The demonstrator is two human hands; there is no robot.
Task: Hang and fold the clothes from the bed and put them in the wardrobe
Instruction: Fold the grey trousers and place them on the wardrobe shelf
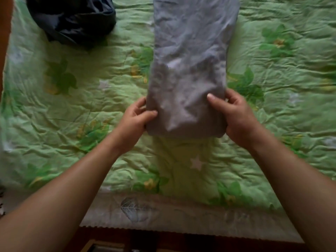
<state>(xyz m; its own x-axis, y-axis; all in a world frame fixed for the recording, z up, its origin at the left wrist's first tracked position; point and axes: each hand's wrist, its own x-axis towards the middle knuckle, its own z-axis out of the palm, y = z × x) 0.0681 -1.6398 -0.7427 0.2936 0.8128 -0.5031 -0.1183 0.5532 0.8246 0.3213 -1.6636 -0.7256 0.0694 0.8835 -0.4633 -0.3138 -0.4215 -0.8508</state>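
A grey garment (190, 57) lies as a long narrow strip on the bed, running from the top edge of the view down to the middle. Its near end is doubled over into a thick fold. My left hand (135, 122) grips the left corner of that fold, thumb on top. My right hand (234, 115) grips the right corner the same way. The near end is lifted slightly off the green floral bedspread (72, 106). A dark navy garment (72, 19) lies crumpled at the top left of the bed.
The bed's near edge shows a pale sheet with a leaf print (138, 210) under the bedspread. Below it is dark wooden floor (163, 240). A brown wooden surface (5, 33) stands along the left side of the bed.
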